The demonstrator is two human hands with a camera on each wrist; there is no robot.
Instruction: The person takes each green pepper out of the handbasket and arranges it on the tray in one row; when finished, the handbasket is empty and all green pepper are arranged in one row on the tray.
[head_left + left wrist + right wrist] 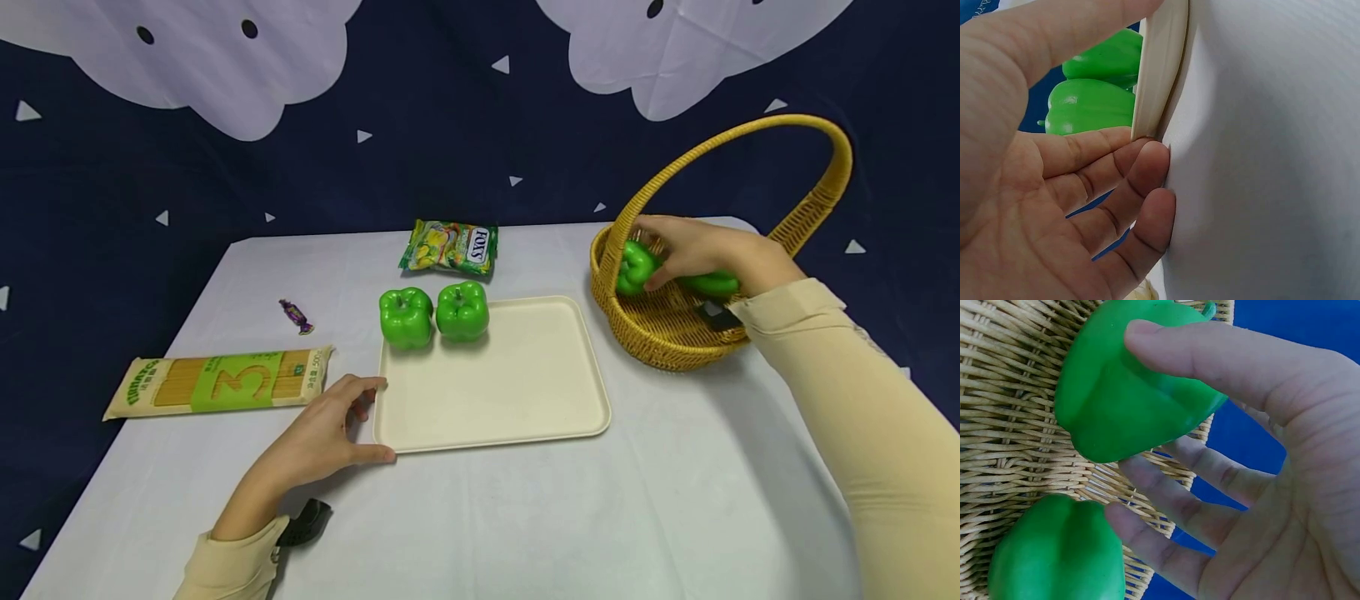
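My left hand (318, 437) holds the cream tray (495, 392) at its left end, thumb at the near corner and fingers along the left edge. Two green bell peppers, one on the left (406, 318) and one on the right (462, 312), stand in the tray's far left part. Inside the wicker basket (660, 350), my right hand (697, 246) grips another green bell pepper (1129, 394), its thumb across the near side and fingers around the other. A further bell pepper (1060, 550) lies in the basket beside those fingers.
Behind the tray lies a green FOX'S candy bag (450, 247). Left of the tray are a pack of noodles (221, 383) and a small purple wrapped candy (296, 317). The basket's tall handle (735, 137) arches over my right hand.
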